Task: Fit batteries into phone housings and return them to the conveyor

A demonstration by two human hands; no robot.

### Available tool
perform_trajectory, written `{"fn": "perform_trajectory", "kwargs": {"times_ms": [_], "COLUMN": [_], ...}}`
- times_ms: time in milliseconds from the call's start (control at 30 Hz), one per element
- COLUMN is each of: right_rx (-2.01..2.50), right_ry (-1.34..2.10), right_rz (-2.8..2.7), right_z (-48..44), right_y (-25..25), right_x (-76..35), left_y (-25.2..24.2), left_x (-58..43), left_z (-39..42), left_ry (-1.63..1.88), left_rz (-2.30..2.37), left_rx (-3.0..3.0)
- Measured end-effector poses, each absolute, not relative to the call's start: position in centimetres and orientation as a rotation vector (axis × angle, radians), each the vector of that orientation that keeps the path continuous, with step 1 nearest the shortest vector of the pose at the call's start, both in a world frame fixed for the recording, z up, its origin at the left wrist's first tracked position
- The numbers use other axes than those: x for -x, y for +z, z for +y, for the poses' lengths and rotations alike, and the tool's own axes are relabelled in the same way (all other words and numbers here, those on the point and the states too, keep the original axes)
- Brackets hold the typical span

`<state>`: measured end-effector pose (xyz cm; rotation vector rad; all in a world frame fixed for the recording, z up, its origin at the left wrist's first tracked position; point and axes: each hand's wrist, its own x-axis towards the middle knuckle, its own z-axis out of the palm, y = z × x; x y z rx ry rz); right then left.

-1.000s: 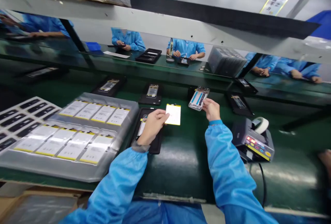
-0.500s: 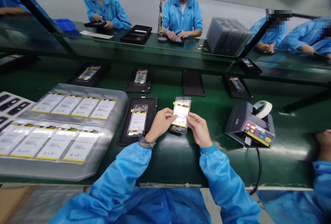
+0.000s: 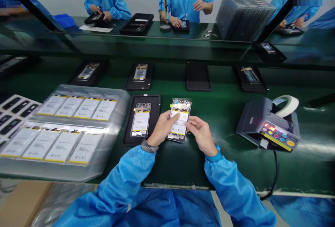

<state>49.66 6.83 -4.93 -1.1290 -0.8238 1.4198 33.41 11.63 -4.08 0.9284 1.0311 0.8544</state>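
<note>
An opened smartphone (image 3: 179, 120), its circuit board and white battery exposed, is held between my two hands above the green bench. My left hand (image 3: 164, 124) grips its left edge, thumb lying across the battery. On the right edge, my right hand (image 3: 201, 131) pinches the phone with thumb and fingers. Just left of my hands, a second opened phone (image 3: 140, 119) with a white battery rests in a black tray (image 3: 128, 129). Farther left, a clear plastic tray (image 3: 86, 173) carries several white batteries (image 3: 81, 146) with yellow ends in two rows.
A tape dispenser (image 3: 269, 124) with a white roll stands at right, its cable running off the front edge. Several black trays (image 3: 198, 77) line the back, most with phones. Black stickers (image 3: 13, 122) lie far left. Co-workers in blue sit across the bench beyond a low rail.
My view has shifted a little. My thumbs have moved slightly on the phone, which stays in both hands. A co-worker opposite has raised one hand. The hand at the far right has left view.
</note>
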Motion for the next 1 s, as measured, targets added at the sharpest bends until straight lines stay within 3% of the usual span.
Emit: {"fn": "perform_trajectory", "kwargs": {"times_ms": [1000], "right_rx": [1.312], "right_ry": [0.931], "right_rz": [-1.187], "right_z": [5.3], "right_y": [-5.2], "right_x": [-49.5], "left_y": [-3.8], "left_x": [-35.0], "left_z": [8.1], "left_ry": [1.012], "left_rz": [1.268], "left_rx": [-1.356]}}
